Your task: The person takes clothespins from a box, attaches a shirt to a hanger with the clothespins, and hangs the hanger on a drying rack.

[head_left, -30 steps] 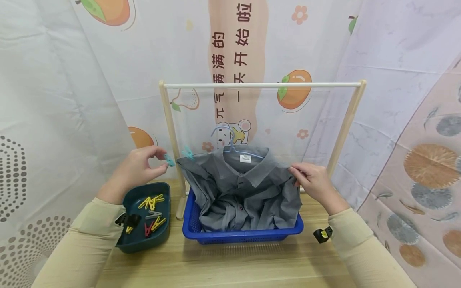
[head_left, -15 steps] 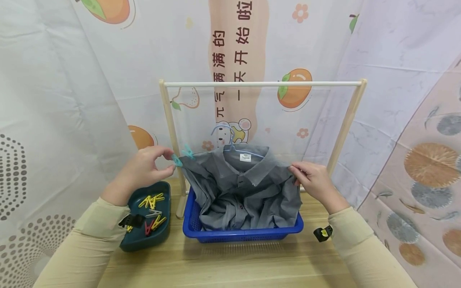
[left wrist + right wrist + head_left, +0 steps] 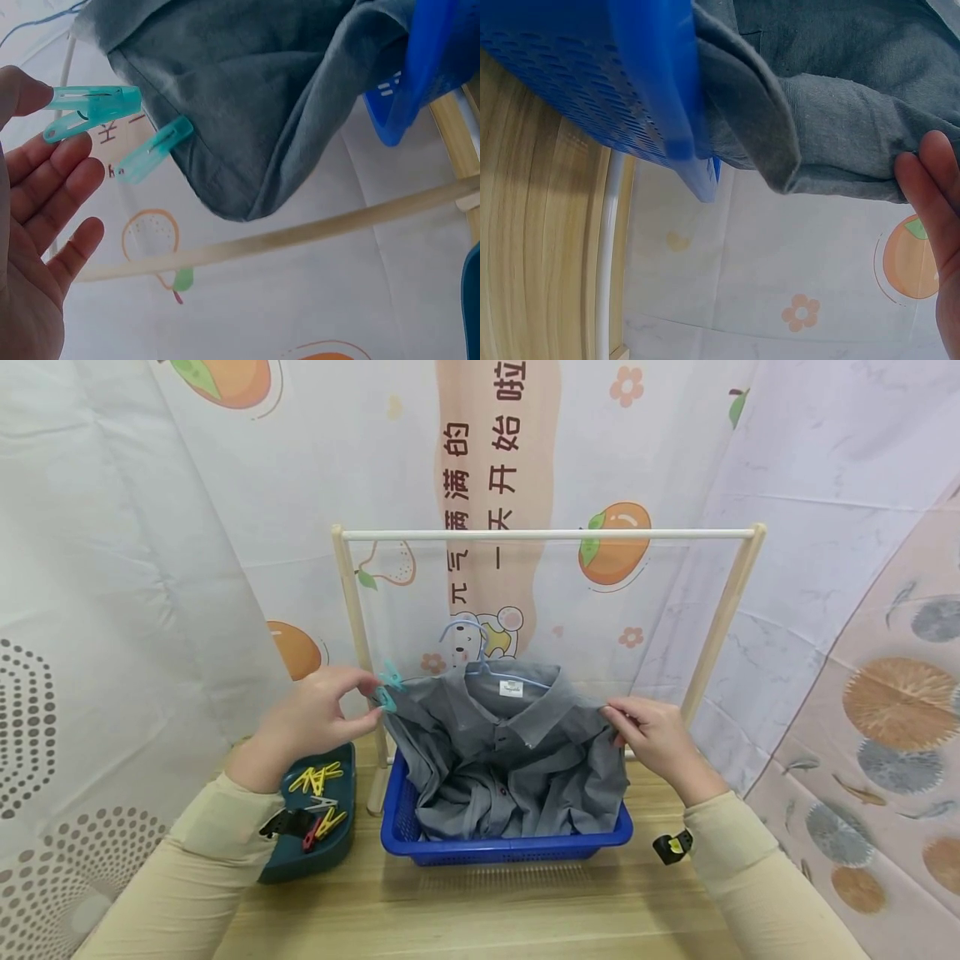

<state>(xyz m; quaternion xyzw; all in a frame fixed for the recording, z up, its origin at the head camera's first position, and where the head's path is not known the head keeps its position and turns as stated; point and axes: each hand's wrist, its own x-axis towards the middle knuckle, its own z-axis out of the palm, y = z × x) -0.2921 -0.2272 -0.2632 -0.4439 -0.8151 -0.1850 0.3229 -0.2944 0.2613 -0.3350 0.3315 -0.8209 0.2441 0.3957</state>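
Observation:
A grey collared shirt [image 3: 480,735] on a light blue hanger [image 3: 483,652] lies bunched in a blue basket [image 3: 517,852]. My left hand [image 3: 318,714] pinches a teal clothespin [image 3: 90,105] between thumb and fingers, close to the shirt's left shoulder. Another teal clothespin [image 3: 157,148] is clipped to that shoulder's edge. At the other shoulder, my right hand [image 3: 648,735] pinches the fabric and draws it out sideways. In the right wrist view, two fingertips [image 3: 911,169] press on the grey cloth, and the thumb is hidden.
A small rack with a white bar [image 3: 547,535] and wooden posts stands behind the basket. At the left, a dark green tray [image 3: 315,864] holds several yellow, grey and red clothespins, partly covered by the left forearm. A patterned curtain [image 3: 420,443] hangs behind.
My left hand has moved right with its teal clothespin, from beside the rack's left post to the shirt's shoulder. The right hand keeps its place on the fabric.

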